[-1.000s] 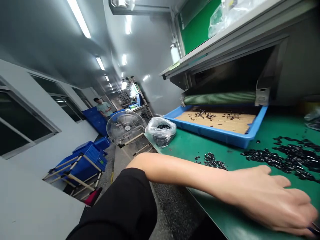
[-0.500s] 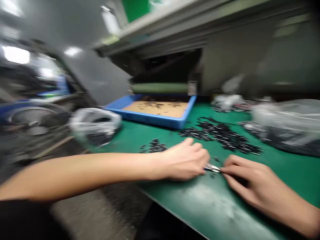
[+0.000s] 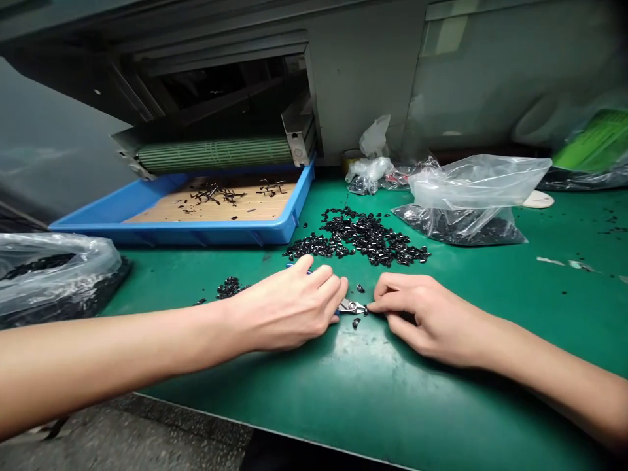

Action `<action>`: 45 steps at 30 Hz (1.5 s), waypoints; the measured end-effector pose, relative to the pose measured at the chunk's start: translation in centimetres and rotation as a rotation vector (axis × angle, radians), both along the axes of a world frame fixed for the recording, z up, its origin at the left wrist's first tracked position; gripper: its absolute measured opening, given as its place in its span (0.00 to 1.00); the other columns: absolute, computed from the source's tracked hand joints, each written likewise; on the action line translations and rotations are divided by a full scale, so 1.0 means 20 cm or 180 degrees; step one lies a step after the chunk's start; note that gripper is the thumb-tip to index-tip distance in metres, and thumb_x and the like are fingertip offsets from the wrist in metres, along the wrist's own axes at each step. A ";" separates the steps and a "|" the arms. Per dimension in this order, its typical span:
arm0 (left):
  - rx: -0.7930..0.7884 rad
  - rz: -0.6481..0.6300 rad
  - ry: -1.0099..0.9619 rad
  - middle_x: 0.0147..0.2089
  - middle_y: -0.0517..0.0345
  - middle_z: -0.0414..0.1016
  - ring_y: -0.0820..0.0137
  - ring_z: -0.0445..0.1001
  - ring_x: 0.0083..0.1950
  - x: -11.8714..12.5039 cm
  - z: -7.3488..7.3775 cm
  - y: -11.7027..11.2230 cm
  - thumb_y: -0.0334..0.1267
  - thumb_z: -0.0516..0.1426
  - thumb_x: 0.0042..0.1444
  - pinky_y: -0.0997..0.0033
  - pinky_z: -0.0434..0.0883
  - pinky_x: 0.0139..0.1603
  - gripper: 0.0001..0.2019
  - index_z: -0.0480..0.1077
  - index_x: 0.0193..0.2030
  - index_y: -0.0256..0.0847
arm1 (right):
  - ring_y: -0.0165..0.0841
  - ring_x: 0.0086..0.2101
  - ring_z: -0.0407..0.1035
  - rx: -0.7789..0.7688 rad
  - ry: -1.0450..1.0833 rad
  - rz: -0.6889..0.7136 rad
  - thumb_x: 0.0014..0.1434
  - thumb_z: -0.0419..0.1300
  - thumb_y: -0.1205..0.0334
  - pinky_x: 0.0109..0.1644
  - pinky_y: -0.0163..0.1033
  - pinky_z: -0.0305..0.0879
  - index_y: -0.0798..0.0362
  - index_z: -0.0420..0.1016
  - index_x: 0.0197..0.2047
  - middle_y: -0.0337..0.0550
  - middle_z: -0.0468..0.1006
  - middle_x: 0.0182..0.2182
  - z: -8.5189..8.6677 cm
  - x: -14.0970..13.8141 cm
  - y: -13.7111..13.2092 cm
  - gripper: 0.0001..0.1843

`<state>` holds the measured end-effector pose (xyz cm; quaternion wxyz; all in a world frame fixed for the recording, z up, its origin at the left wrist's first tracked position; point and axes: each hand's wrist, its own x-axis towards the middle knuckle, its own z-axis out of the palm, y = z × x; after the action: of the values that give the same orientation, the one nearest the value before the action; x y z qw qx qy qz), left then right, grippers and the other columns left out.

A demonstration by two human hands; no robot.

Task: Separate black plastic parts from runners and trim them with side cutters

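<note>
My left hand (image 3: pixel 299 304) is wrapped round blue-handled nippers (image 3: pixel 352 306), whose metal jaws point right, toward my other hand. At the jaw tips, the fingers of my right hand (image 3: pixel 424 314) pinch a tiny black part (image 3: pixel 366 310), mostly hidden by the fingertips. Two loose shiny black pieces lie by the jaws, one behind them and another black piece (image 3: pixel 356 323) in front. Beyond my hands spreads a heap of glossy black pieces (image 3: pixel 367 235). A smaller pile of black pieces (image 3: pixel 229 286) sits behind my left wrist.
A blue tray (image 3: pixel 196 234) with dark scraps stands under a green conveyor roller (image 3: pixel 216 154). One plastic bag (image 3: pixel 88 255) of black pieces is at the left, another clear bag (image 3: pixel 471 190) at the back right. The green table (image 3: pixel 343 399) has its front edge near me.
My view has swung right and steadied, so the tray and heap appear further left. Both hands keep the same pose, the nippers' tips still at my right fingertips.
</note>
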<state>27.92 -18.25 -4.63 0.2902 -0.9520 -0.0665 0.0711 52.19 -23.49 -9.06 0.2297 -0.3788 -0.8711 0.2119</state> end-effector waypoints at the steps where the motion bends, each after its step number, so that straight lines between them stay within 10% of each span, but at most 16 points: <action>1: 0.0009 -0.0060 0.0059 0.38 0.47 0.70 0.60 0.68 0.38 0.00 0.01 0.01 0.39 0.48 0.69 0.58 0.59 0.38 0.16 0.73 0.49 0.30 | 0.32 0.34 0.69 -0.0019 -0.0016 -0.0011 0.59 0.53 0.75 0.41 0.38 0.66 0.54 0.81 0.42 0.44 0.74 0.36 0.00 0.00 0.00 0.16; 17: -0.0200 -0.0289 -0.0256 0.34 0.51 0.69 0.63 0.67 0.32 -0.02 -0.08 0.06 0.40 0.44 0.70 0.61 0.62 0.30 0.18 0.72 0.43 0.32 | 0.35 0.39 0.73 0.0055 -0.0448 -0.0372 0.64 0.59 0.63 0.44 0.40 0.68 0.55 0.78 0.50 0.46 0.78 0.40 0.04 -0.05 -0.01 0.13; 26: -0.0627 0.0581 -0.2036 0.46 0.44 0.75 0.59 0.73 0.44 -0.31 -0.12 0.05 0.40 0.53 0.65 0.60 0.70 0.44 0.18 0.67 0.56 0.29 | 0.36 0.40 0.73 0.0317 -0.0392 -0.0277 0.69 0.56 0.56 0.44 0.41 0.71 0.54 0.75 0.51 0.48 0.76 0.42 -0.04 -0.14 -0.06 0.13; 34: -0.1048 0.0945 -0.3305 0.51 0.48 0.75 0.63 0.75 0.51 -0.45 -0.04 0.09 0.39 0.53 0.65 0.63 0.71 0.54 0.17 0.68 0.57 0.35 | 0.40 0.48 0.71 0.0661 -0.0688 -0.0781 0.68 0.57 0.56 0.52 0.45 0.71 0.54 0.64 0.62 0.53 0.72 0.52 -0.06 -0.17 -0.03 0.22; 45: -0.0426 0.1137 -0.4144 0.48 0.49 0.77 0.65 0.75 0.48 -0.59 0.05 0.10 0.42 0.54 0.65 0.65 0.69 0.54 0.18 0.71 0.56 0.31 | 0.33 0.38 0.72 0.0849 -0.0641 -0.0525 0.68 0.57 0.65 0.42 0.37 0.69 0.53 0.73 0.51 0.47 0.76 0.41 -0.05 -0.22 -0.03 0.09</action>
<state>16.13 -16.22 -3.54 0.1152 -0.7910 -0.3794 -0.4659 47.75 -24.18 -10.11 0.2060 -0.4345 -0.8761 0.0360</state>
